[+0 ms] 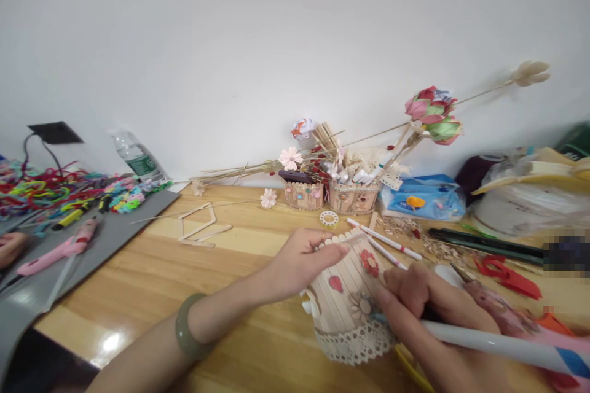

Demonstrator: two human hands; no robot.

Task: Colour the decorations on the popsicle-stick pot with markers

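My left hand [302, 264], with a green bangle on its wrist, grips the upper rim of a craft-stick holder [338, 310]. Lace trim runs along the holder's lower edge; a red flower, a red heart-like piece and a grey flower [362, 305] decorate its side. In my right hand [428, 307] is a white marker [488, 344] with a blue band, held like a pen. Its tip points at the lower part of the grey flower; whether it touches is hard to tell. My right fingers rest close against the holder's side.
Two decorated containers [302, 195] with flowers and pens stand by the wall. Loose markers [387, 239], wood shavings, red scissors-like handles [509, 276] and a pink glue gun [498, 310] lie right. Another person's hand [10, 250] shows far left, near a second pink glue gun [55, 255].
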